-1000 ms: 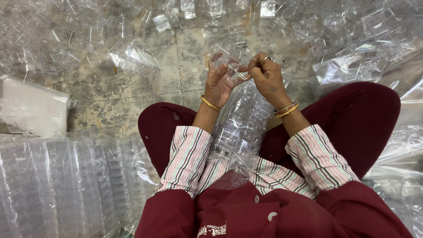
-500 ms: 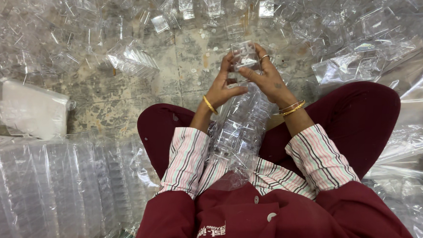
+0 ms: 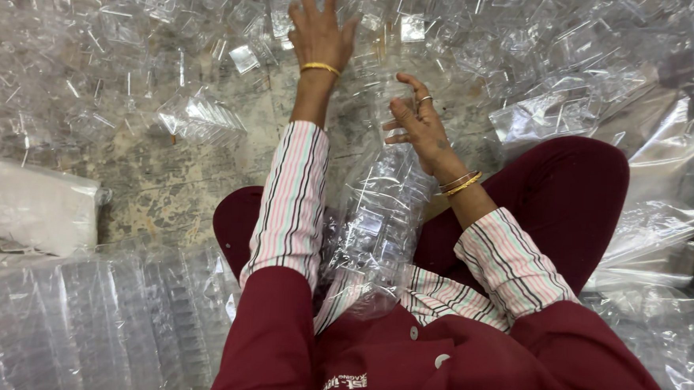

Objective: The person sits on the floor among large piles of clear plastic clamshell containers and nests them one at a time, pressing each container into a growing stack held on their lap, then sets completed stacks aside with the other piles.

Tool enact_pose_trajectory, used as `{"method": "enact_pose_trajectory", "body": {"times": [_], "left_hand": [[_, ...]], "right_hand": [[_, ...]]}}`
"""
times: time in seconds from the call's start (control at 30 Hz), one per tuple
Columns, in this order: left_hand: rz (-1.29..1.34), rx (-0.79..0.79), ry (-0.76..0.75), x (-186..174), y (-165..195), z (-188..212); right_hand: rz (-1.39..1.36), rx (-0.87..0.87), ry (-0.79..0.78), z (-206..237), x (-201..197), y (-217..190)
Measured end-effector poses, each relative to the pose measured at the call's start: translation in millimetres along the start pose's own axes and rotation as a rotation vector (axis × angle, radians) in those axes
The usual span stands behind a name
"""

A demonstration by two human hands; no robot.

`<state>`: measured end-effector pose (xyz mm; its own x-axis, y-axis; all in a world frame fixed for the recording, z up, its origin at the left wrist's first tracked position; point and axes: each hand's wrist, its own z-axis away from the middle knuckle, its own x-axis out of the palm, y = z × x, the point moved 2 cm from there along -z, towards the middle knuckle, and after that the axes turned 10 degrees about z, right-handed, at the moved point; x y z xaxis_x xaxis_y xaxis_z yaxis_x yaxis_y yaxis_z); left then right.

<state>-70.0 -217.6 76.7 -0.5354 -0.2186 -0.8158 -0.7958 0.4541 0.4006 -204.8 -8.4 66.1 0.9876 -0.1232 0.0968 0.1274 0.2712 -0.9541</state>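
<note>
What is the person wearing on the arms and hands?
Both arms have shirt sleeves with pink, white and dark stripes, with a dark red sleeveless top over them. The left hand has a gold bangle at the wrist. The right hand has two gold bangles at the wrist and a ring on one finger. No gloves.

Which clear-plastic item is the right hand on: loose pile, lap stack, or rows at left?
The tall nested lap stack: the right hand rests at its top, while the left hand reaches into the loose pile.
</note>
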Motion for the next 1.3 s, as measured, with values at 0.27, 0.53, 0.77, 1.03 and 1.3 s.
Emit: {"method": "enact_pose_trajectory", "body": {"times": [0.27, 0.53, 0.77, 1.03, 1.3], "left_hand": [[0.380, -0.227, -0.110, -5, -47, 26], [0.437, 0.211, -0.236, -72, -26, 113], [0.328, 0.455, -0.236, -82, 9, 146], [0.259, 0.591, -0.404, -67, 38, 178], [0.501, 0.829, -0.031, -86, 38, 174]], "right_hand": [[0.152, -0.086, 0.030, 3, 5, -6], [0.774, -0.203, 0.099, 8, -1, -24], [0.860, -0.139, -0.237, 10, -16, -21], [1.031, -0.135, -0.377, 4, -13, -14], [0.826, -0.307, -0.240, 5, 2, -20]]}}
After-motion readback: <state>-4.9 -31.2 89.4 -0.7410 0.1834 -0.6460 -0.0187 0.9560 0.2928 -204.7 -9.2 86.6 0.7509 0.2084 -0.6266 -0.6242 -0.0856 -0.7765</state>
